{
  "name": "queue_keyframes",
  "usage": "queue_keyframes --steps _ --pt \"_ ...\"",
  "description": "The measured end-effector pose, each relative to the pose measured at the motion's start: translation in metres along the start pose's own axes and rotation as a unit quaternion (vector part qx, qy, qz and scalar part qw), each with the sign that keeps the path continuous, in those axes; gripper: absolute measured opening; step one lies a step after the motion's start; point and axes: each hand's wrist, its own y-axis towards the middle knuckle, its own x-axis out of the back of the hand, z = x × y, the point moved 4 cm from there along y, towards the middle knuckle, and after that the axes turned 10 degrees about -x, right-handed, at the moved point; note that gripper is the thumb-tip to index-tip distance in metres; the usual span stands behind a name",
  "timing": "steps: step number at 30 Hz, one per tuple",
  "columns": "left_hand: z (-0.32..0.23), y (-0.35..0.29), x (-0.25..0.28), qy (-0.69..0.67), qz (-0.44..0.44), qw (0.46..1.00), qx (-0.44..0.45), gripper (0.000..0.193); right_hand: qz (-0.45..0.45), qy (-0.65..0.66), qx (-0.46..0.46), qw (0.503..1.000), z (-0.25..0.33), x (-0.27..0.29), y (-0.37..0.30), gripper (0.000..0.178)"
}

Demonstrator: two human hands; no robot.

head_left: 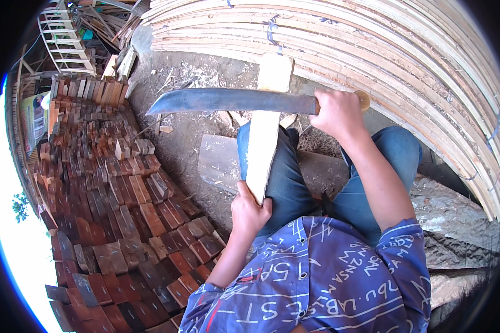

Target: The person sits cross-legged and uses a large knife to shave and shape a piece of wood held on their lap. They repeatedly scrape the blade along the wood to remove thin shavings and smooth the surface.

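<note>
My right hand (340,112) is closed round the handle of a machete (228,101). Its long dark blade points left and lies across a pale piece of wood (264,147), hiding a strip of it; whether blade and wood touch I cannot tell. Near its lower end, my left hand (249,212) grips the wood, thumb on one side and fingers on the other. The piece slants up and away over my left thigh, and its blocky far end (276,72) shows beyond the blade.
Stacks of reddish-brown wooden blocks (133,222) fill the left side. Long bundled pale strips (328,33) curve across the far side and right. A flat board (219,161) lies by my left leg, with wood chips on the dirt ground (172,72). Rough logs (455,208) lie at right.
</note>
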Motion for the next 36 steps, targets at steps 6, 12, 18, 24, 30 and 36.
queue_keyframes --steps 6,12,18,24,30,36 --pt "0.003 0.000 -0.002 -0.027 -0.006 0.999 -0.017 0.046 0.021 0.018 0.115 0.993 0.025 -0.019 -0.023 0.017" --pt "0.015 -0.005 -0.009 -0.017 -0.032 0.999 -0.032 0.047 0.040 -0.031 0.036 0.998 0.005 -0.019 0.004 0.015" --pt "0.003 0.004 -0.007 -0.008 -0.004 1.000 -0.021 0.045 -0.010 -0.014 -0.057 0.998 -0.014 0.005 0.011 0.016" --pt "0.002 0.007 -0.005 -0.017 0.012 1.000 -0.023 0.047 0.039 -0.002 0.077 0.996 0.023 -0.015 -0.025 0.017" --pt "0.007 0.002 -0.003 -0.020 -0.010 0.999 -0.027 0.047 0.023 -0.083 0.094 0.992 0.008 -0.024 -0.002 0.015" --pt "-0.001 0.014 -0.002 0.016 0.010 1.000 -0.023 0.047 -0.032 0.002 -0.056 0.998 -0.017 0.003 0.006 0.013"
